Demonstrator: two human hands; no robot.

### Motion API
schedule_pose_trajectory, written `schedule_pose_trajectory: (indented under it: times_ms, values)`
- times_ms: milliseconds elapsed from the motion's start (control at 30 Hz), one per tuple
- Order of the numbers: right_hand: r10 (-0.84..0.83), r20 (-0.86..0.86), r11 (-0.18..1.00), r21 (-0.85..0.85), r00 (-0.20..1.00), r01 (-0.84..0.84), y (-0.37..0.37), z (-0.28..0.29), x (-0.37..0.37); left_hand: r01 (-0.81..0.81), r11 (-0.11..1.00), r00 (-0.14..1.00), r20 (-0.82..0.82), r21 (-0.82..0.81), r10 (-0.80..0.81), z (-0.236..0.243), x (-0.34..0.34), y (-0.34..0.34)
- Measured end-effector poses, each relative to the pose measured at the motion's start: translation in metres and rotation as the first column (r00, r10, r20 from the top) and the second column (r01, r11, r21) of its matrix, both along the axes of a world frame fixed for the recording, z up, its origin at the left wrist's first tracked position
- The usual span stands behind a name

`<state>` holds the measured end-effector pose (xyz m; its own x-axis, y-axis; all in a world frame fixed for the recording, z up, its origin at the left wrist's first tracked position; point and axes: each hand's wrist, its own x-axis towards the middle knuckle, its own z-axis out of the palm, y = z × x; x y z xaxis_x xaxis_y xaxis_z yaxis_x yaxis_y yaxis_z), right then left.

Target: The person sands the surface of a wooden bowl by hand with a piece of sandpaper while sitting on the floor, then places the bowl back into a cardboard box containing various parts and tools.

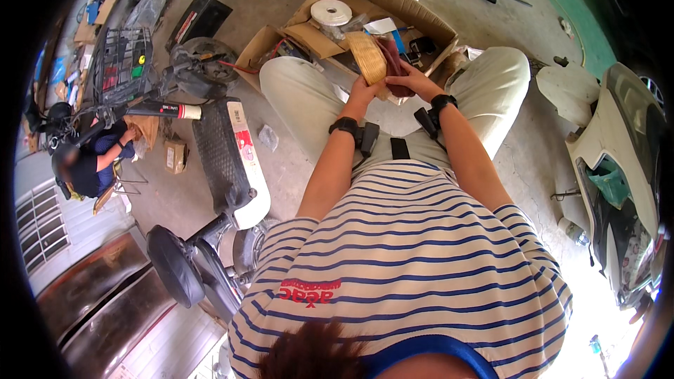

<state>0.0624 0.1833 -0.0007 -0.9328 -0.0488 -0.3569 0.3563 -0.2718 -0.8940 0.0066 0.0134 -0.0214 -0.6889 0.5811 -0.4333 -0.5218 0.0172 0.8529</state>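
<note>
Both hands are close together in front of my lap, over the near edge of an open cardboard box [439,22]. My left hand [360,94] is closed round the lower end of a yellowish-tan, ribbed, curved piece [368,55]; its exact kind is unclear. My right hand [415,85] grips a dark red flat, folded piece [393,63] right beside it, and the fingertips of both hands nearly meet. Inside the box lie a white roll of tape [331,12], a blue and white packet [388,32] and dark small parts [423,45].
A kick scooter [223,158] stands at my left, with a wheel [203,63] and a black crate [123,60] beyond it. Farther left, another person [95,168] sits on a chair. White vehicle bodywork [621,126] is at my right. A smaller carton [175,156] rests on the floor.
</note>
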Motion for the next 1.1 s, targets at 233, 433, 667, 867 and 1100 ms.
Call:
schedule_pose_trajectory:
  times_ms: [233,433,667,867,1100]
  values:
    - [0.030,0.133,0.994,0.098,0.991,-0.043,0.001,-0.016,0.001,0.033,0.999,0.999,0.019,-0.034,-0.032,-0.003,0.002,0.000]
    - [-0.176,0.121,0.976,0.152,0.977,0.157,0.002,-0.017,-0.004,-0.012,0.992,0.991,0.137,0.128,-0.005,0.005,0.000,0.000]
    - [-0.235,0.080,0.926,0.321,0.969,0.198,0.006,-0.022,-0.001,0.068,0.994,0.993,0.090,0.082,-0.076,0.005,0.002,0.002]
    - [-0.387,-0.105,0.629,0.696,0.916,0.345,0.006,-0.043,-0.004,0.086,0.996,0.992,-0.099,0.011,-0.085,-0.008,0.002,0.003]
    - [-0.286,-0.083,0.663,0.702,0.955,0.259,0.009,-0.037,-0.001,-0.013,0.996,0.984,-0.177,-0.093,-0.004,0.003,0.005,0.006]
